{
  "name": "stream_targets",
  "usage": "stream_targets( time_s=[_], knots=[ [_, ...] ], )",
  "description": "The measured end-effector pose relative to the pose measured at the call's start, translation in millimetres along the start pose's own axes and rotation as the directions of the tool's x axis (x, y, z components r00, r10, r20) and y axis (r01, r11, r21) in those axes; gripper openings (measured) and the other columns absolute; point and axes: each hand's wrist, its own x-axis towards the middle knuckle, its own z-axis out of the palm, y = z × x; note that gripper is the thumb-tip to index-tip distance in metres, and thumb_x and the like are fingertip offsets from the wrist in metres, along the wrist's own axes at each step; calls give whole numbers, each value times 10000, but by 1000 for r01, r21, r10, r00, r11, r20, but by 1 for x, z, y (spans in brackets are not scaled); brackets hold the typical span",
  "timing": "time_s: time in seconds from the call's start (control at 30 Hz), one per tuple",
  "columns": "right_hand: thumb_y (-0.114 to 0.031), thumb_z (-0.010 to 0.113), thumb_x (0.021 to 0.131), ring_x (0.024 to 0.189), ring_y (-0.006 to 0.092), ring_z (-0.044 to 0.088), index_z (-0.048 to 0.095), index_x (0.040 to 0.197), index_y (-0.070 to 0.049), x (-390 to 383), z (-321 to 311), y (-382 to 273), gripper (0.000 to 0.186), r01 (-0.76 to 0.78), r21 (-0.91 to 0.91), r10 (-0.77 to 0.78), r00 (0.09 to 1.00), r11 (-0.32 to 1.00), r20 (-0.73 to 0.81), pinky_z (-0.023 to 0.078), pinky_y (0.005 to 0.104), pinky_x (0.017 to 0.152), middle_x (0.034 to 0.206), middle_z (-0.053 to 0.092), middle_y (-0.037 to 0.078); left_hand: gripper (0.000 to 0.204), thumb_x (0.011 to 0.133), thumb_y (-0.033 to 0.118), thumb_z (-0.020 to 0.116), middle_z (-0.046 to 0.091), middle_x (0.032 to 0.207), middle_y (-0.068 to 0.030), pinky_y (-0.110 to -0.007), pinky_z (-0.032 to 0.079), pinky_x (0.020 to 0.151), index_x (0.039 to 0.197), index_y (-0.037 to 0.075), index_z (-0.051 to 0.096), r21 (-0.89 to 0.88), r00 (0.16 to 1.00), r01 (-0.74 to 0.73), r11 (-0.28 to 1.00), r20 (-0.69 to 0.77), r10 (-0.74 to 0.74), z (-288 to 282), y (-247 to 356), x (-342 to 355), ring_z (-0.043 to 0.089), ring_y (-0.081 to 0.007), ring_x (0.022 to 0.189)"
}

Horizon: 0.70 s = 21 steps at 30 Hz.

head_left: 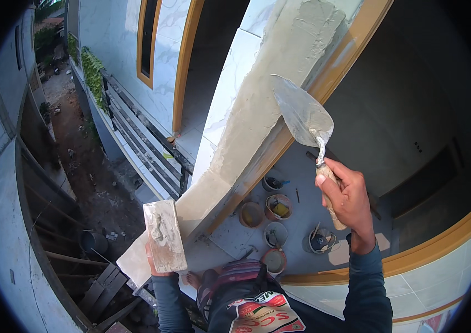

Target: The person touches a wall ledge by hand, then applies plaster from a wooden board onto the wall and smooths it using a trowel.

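My right hand (343,194) is closed round the wooden handle of a pointed trowel (305,114). The metal blade is smeared with grey mortar, and its tip overlaps the edge of a long plastered strip (252,114); whether it touches the strip I cannot tell. Below and to the left, my left hand (155,265) grips a small rectangular mortar board (166,236) from underneath, most of its fingers hidden. A dab of wet mortar lies on the board's face. The strip is smeared with grey mortar, rougher at its upper end, between marbled white tiles and an orange-brown frame (324,83).
Several buckets stand on the floor, among them a bucket with tools (321,241) and a bucket holding something yellow (278,206). To the left, a dark railing (144,141) borders a drop to bare ground (88,177). Wooden planks (102,288) lie at lower left.
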Motion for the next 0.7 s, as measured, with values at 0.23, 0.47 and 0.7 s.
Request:
stream_targets(
  time_s=[0.23, 0.47, 0.7],
  knots=[
    [-185, 676, 981, 764, 411, 706, 684, 1098, 65, -4, 31, 15, 275, 195, -318, -108, 956, 928, 272, 539, 459, 704, 848, 703, 260, 604, 1096, 434, 380, 616, 1483, -173, -504, 548, 1096, 1564, 69, 492, -9, 1000, -19, 1000, -8, 19, -3, -4, 2, 653, -364, 1286],
    [-140, 635, 1028, 562, 73, 584, 674, 1261, 91, 14, -28, -46, 330, 170, -307, -201, 977, 936, -71, 459, 255, 511, 805, 661, 66, 616, 1087, 454, 378, 606, 1498, -155, -509, 536, 1096, 1568, 85, 492, 30, 999, 6, 1000, 53, -8, -10, 1, 3, 638, -360, 1296],
    [-170, 608, 1037, 555, 93, 610, 684, 1137, 50, 7, 4, -30, 253, -112, 134, 105, 993, 985, 58, 486, 279, 512, 791, 671, 48, 604, 1106, 459, 363, 596, 1505, -155, -520, 548, 1083, 1575, 97, 481, -20, 1000, -23, 1000, -4, 23, -13, -2, 3, 638, -367, 1298]
  ],
)
